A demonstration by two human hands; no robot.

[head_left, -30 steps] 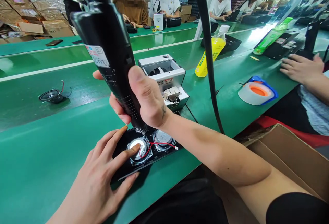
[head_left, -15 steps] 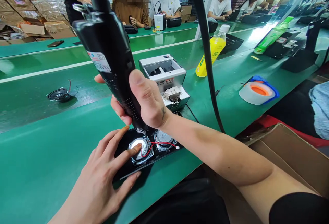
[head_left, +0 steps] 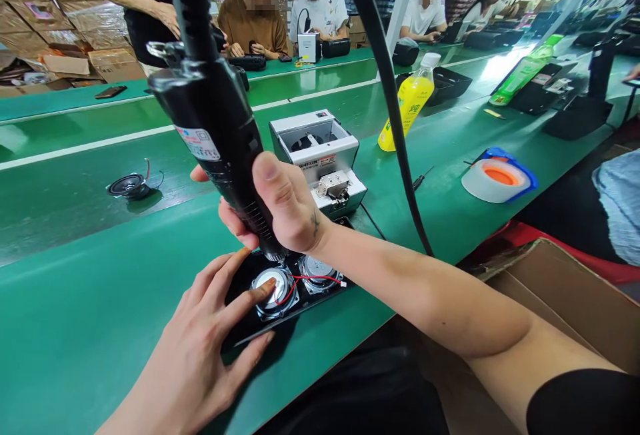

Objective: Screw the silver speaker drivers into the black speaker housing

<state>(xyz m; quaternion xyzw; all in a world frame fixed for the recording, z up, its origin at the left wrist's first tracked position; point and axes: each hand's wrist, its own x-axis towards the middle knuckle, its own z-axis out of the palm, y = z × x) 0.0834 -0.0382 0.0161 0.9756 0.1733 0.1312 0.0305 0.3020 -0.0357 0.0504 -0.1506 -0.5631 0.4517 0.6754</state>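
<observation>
My right hand (head_left: 280, 205) grips a black electric screwdriver (head_left: 220, 135), tilted with its tip down at the edge of a round speaker driver (head_left: 274, 288). This driver and a second speaker driver (head_left: 320, 272) sit side by side in a black speaker housing (head_left: 250, 336) on the bench. Red wires with a small white plug (head_left: 343, 284) lie across them. My left hand (head_left: 205, 328) is spread over the housing's left end, one fingertip pressing on the nearer driver, the thumb by the near edge. The screwdriver's bit is mostly hidden.
A silver screw feeder (head_left: 320, 162) stands behind the housing. A black cable (head_left: 395, 102) hangs down at right. Beyond are a yellow bottle (head_left: 407, 105), a tape roll (head_left: 497, 178) and a small screwdriver (head_left: 423, 180). A loose speaker (head_left: 130, 185) lies left; co-workers sit across.
The loose speaker at left has shifted to the right. The electric screwdriver's upper end sits slightly lower in view. My left hand keeps its place on the housing; the standing co-worker's arm has moved.
</observation>
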